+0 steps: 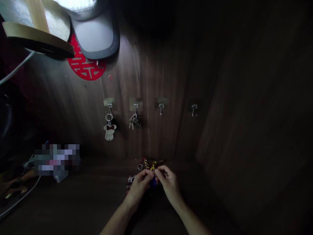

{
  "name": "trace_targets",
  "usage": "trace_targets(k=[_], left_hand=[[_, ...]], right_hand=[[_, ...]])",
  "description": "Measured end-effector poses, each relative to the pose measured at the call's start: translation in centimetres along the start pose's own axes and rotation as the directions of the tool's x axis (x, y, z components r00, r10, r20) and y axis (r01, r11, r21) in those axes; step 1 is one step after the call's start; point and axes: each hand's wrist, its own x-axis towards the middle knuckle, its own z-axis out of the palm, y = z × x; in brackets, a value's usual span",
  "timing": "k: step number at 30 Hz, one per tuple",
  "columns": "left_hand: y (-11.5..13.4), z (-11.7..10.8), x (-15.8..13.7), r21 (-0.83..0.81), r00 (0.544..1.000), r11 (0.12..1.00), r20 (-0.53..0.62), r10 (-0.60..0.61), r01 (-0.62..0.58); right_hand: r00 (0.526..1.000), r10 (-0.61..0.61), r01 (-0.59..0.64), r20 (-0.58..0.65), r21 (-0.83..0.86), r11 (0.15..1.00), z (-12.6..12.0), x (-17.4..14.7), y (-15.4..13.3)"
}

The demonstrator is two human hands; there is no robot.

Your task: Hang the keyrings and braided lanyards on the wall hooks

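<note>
Down close, I see my left hand and right hand tips together, pinching a yellow-looped trinket over the dark surface; two-handed, I'd judge, because it's so small. Exactly what sits between the fingertips, I can't tell. Just beyond, a metal ring and braided cord. Farther, on the wall, a white keychain and keys hang from hooks, presumably so each stays separate.

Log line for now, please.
Left hand: at yellow cord | right hand: same | grips: unclear | two wall hooks: mouse-shaped charm, keys
</note>
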Motion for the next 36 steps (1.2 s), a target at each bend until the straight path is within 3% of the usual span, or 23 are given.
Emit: trace_targets(k=[4,9,15,20,26,29,36], left_hand=[[0.1,0.0,0.1,-0.007,0.998,0.999,-0.047,0.038,-0.038],[-0.2,-0.3,0.5,0.022,0.991,0.995,-0.093,0.097,-0.095],[-0.1,-0.1,0.3,0.108,0.981,0.981,-0.088,0.173,-0.164],[0.5,0.2,-0.1,0.166,0.961,0.961,-0.130,0.245,-0.223],[0.6,-1.4,0.0,0.374,0.881,0.885,-0.270,0.389,-0.277],[0.6,-2.2,0.3,0.431,0.860,0.865,-0.307,0.407,-0.256],[-0.1,-2.4,1.0,0.502,0.871,0.834,-0.276,0.405,-0.229]], right_hand=[[1.000,-0.011,0.011,0.011,0.017,1.000,0.0,0.0,-0.2],[0.991,-0.118,0.125,0.069,-0.110,0.986,0.0,-0.4,-0.2],[0.986,-0.163,0.165,0.028,-0.172,0.971,-0.1,-0.5,-0.5],[0.983,-0.135,0.129,-0.120,-0.055,0.990,-1.1,0.2,-1.1],[0.964,-0.135,0.142,-0.229,0.016,0.990,-2.2,1.9,-2.7],[0.929,-0.158,0.185,-0.336,0.052,0.981,-3.2,3.5,-4.3],[0.799,-0.264,0.351,-0.541,0.062,0.934,-7.5,9.3,-10.3]])
